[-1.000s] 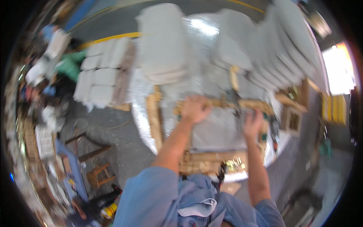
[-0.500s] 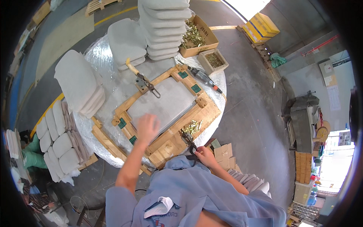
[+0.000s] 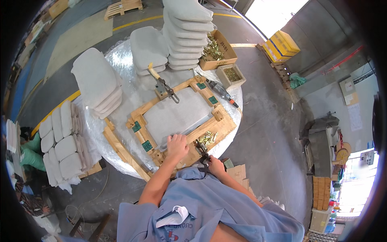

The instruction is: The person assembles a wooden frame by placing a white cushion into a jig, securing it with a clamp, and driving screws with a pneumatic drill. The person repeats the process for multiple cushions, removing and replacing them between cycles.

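Observation:
A light grey padded cushion (image 3: 177, 113) lies inside a wooden frame jig (image 3: 205, 131) with green corner pads. My left hand (image 3: 177, 147) rests over the near edge of the cushion, fingers stretched forward and slightly apart, gripping nothing that I can see. At the jig's near right corner, my right hand (image 3: 216, 166) is closed around the handle of a dark toggle clamp (image 3: 200, 148). Another toggle clamp (image 3: 164, 88), with a yellowish handle, is mounted on the far side and its arm reaches over the cushion. A small heap of brass-coloured metal fittings (image 3: 208, 138) lies on the jig beside my right hand.
Stacks of grey cushions (image 3: 187, 36) stand on the round, film-wrapped table (image 3: 90, 125). A power driver (image 3: 221, 92), a cardboard box of fittings (image 3: 223, 50) and a smaller tray (image 3: 242, 78) are at the right. More cushions (image 3: 66, 147) are piled at the left.
My left hand has come nearer and moved right, from above the cushion's left part to its near edge. My right hand stays at the near clamp. The whole view has shifted slightly.

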Demonstrator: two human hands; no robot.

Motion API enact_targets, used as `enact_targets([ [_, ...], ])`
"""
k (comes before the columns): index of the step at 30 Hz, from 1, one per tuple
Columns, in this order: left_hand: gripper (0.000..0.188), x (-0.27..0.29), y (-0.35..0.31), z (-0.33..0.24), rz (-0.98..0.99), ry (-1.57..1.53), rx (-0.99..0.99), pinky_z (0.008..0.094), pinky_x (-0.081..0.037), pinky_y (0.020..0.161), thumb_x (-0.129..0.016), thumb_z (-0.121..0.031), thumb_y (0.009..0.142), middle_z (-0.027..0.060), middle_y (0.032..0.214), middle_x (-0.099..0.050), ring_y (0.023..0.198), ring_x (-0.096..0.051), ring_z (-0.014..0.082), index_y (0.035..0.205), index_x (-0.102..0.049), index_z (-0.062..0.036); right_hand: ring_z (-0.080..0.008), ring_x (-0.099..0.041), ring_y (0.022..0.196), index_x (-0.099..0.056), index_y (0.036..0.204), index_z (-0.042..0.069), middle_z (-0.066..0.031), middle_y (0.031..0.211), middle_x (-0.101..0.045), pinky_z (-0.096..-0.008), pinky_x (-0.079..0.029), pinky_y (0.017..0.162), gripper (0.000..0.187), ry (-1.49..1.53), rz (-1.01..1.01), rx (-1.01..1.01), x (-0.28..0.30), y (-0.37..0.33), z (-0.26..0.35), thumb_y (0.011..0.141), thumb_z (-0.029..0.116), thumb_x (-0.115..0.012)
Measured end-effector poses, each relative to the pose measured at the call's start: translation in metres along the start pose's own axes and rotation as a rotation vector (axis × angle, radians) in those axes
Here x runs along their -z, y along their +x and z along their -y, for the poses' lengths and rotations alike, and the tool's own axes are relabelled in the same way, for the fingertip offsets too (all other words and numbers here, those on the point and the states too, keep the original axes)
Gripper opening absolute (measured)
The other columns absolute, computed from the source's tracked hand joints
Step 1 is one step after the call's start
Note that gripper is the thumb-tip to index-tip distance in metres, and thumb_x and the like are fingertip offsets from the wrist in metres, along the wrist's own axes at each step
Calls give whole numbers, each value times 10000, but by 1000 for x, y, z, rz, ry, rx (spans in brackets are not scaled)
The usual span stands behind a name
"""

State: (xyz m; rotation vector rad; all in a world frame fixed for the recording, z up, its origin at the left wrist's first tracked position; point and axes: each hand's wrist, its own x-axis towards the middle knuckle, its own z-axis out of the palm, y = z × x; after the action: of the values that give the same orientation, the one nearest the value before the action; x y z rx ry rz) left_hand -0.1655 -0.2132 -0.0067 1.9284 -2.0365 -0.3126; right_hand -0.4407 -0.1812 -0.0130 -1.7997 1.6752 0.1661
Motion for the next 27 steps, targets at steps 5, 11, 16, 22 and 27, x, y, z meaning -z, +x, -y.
enact_targets([
  [5, 544, 17, -5, -3, -120, -85, -14, 474, -400, 998, -807, -351, 835, 76, 1152, -658, 1153, -583, 266, 1292, -675, -87, -472, -715, 1078, -608, 1285, 61, -238, 1136, -759, -579, -561, 895, 316, 8, -28, 11, -7, 2, -6, 996, 181, -656],
  [11, 491, -2, 3, 9, -144, -43, 23, 460, -405, 961, -808, -357, 829, 52, 1130, -652, 1117, -587, 244, 1227, -670, -105, -464, -717, 1109, -604, 1347, 71, -243, 1163, -762, -557, -566, 899, 369, 20, 33, -18, -9, 7, -10, 1012, 215, -661],
  [16, 567, -11, 6, 11, -56, -32, 52, 477, -400, 984, -827, -390, 807, 55, 1166, -649, 1150, -570, 256, 1276, -680, -107, -406, -746, 1057, -610, 1372, 74, -213, 1113, -779, -506, -573, 874, 430, 135, 41, -103, -14, 7, -22, 1026, 311, -703],
  [22, 569, -15, 4, 13, -133, -74, 84, 479, -396, 973, -842, -349, 791, 57, 1207, -631, 1155, -561, 265, 1280, -662, -120, -188, -737, 831, -617, 1351, 44, -131, 917, -783, -368, -559, 756, 454, 479, -84, -121, 22, -16, -11, 1016, 317, -755],
  [27, 631, -22, 2, 6, -209, -93, 76, 554, -383, 1087, -821, -327, 814, 104, 1421, -579, 1356, -510, 299, 1371, -611, -118, -134, -693, 770, -627, 1323, 43, -100, 879, -773, -285, -500, 644, 392, 473, -180, -53, 14, -21, -7, 1053, 310, -723],
])
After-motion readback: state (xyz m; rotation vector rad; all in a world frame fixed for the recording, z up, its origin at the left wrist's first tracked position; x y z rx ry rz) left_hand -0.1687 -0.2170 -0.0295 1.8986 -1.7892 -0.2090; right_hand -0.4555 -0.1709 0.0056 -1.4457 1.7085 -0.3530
